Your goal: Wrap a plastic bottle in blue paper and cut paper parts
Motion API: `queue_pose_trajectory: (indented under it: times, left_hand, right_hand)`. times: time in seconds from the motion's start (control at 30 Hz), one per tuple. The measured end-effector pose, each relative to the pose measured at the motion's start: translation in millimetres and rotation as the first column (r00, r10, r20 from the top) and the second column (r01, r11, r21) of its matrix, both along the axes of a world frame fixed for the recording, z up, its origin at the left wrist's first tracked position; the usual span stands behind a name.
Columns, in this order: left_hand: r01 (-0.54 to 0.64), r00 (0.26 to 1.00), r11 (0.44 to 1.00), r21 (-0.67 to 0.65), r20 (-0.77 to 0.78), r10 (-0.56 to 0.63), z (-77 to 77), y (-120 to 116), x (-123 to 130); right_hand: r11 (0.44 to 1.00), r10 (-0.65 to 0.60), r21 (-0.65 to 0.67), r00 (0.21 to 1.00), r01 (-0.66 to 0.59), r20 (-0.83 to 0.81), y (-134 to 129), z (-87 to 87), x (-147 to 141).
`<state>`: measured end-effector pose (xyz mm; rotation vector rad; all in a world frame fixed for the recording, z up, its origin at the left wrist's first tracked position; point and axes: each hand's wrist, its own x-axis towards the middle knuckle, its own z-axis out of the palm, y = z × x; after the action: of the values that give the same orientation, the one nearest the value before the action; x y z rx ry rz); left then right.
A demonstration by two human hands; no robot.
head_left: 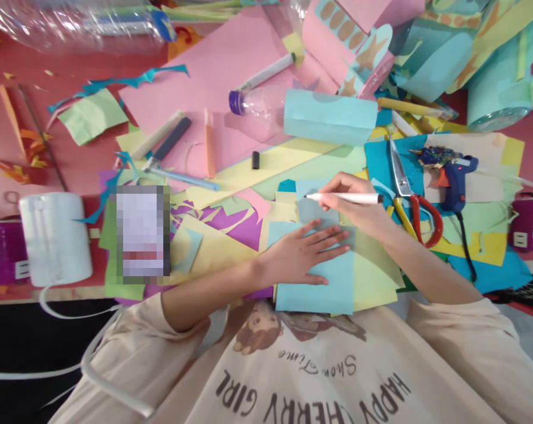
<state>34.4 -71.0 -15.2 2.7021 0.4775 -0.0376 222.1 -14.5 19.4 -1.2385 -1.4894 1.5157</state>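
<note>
My left hand [310,250] lies flat with its fingers spread on a light blue sheet of paper [314,297] at the table's front edge. In my right hand [348,197] is a white marker [358,198], uncapped, with its dark tip pointing left over the upper part of the blue paper. Whether the tip touches the paper I cannot tell. A black marker cap [255,160] stands a little beyond my hands. Pale green paper [374,277] shows from under the blue sheet on the right.
Scissors [405,188] and a blue glue gun [456,179] lie to the right. Beyond my hands is a plastic bottle [261,106] wrapped in blue paper. A phone-like device [142,229], blurred out, and a white cylindrical device [56,238] are at left. Pink paper [195,76] and scraps lie around.
</note>
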Motion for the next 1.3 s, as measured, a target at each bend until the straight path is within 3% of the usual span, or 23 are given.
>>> queue_pose_trajectory:
  times: [0.23, 0.83, 1.3]
  left_hand:
    - [-0.008, 1.0, 1.0, -0.005, 0.007, 0.008, -0.6, 0.4, 0.9]
    - [-0.027, 0.997, 0.999, -0.022, 0.073, 0.028, -3.3, -1.0, 0.6]
    - [-0.031, 0.995, 0.999, -0.025, 0.09, 0.033, -4.5, -1.4, 1.0]
  right_hand:
    - [0.994, 0.084, 0.062, 0.989, -0.092, 0.121, -8.7, -11.7, -8.1]
    - [0.971, 0.144, 0.154, 0.959, -0.185, 0.245, -11.3, -14.0, -10.8]
    - [0.967, 0.069, 0.212, 0.949, -0.138, 0.307, -12.2, -14.2, -14.6]
